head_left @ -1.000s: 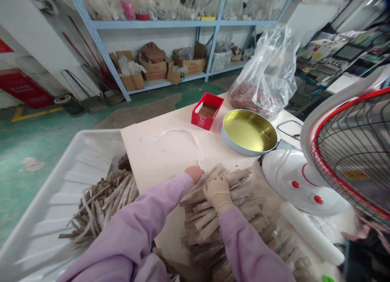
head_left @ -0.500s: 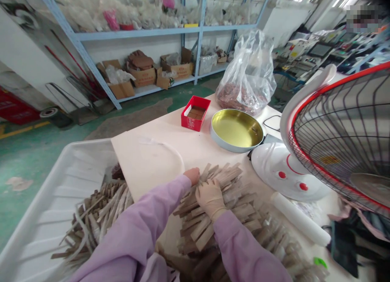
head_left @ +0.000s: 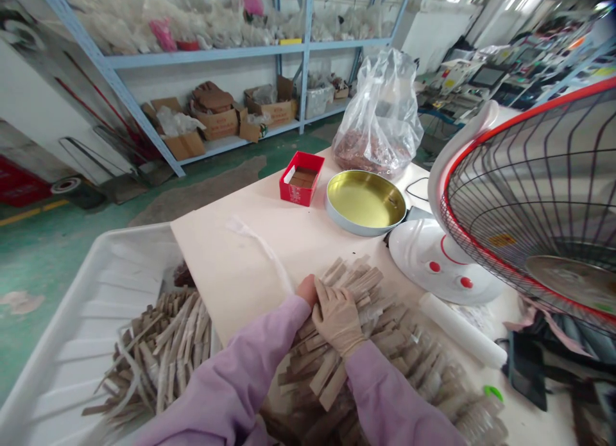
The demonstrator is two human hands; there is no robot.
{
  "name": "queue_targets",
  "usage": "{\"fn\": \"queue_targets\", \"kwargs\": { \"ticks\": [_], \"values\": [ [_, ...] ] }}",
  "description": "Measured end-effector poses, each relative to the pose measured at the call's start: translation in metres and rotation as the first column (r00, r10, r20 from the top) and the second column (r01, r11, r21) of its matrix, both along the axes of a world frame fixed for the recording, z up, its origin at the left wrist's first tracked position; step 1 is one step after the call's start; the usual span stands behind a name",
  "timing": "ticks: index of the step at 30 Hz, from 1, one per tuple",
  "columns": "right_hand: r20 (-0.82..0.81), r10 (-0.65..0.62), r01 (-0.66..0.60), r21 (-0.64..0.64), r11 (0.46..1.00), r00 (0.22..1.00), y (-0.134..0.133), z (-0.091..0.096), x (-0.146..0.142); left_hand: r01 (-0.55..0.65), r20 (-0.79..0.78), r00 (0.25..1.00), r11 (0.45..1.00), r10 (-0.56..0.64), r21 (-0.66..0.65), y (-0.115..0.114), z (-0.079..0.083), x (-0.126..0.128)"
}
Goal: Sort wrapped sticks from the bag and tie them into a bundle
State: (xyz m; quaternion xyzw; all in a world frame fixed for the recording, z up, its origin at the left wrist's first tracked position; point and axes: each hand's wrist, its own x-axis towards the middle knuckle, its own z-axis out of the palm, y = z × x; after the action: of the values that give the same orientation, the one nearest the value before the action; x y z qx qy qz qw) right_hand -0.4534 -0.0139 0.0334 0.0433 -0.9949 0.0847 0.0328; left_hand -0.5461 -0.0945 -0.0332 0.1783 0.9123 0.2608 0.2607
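- Head view: your gloved right hand [head_left: 337, 317] lies flat on top of the pile of wooden strips [head_left: 368, 284], fingers slightly spread. It presses down and grips nothing.
- Your left hand [head_left: 307, 289] touches the pile's left edge. The sleeve hides most of it, so its grip cannot be determined.
- The pile rests on the near part of the table [head_left: 269, 215], right of the white tray [head_left: 110, 273].
- Handling: the strips look light, stiff and loose, and probably slide apart. Hold the stack mid-length, squeezing from both sides.
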Motion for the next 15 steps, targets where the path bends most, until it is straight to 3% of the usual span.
{"fn": "queue_targets", "kwargs": {
  "ticks": [8, 15],
  "values": [
    [0.059, 0.056, -0.056, -0.011, 0.998, 0.997, 0.008, -0.008, 0.001, 0.105, -0.088, 0.989, 0.979, -0.122, -0.173, -0.003, 0.022, 0.006],
    [0.016, 0.023, -0.022, -0.073, 0.997, 1.0, 0.016, -0.011, 0.002, 0.244, -0.141, 0.941, 0.904, -0.309, -0.351, -0.001, 0.059, 0.001]
  ]
}}
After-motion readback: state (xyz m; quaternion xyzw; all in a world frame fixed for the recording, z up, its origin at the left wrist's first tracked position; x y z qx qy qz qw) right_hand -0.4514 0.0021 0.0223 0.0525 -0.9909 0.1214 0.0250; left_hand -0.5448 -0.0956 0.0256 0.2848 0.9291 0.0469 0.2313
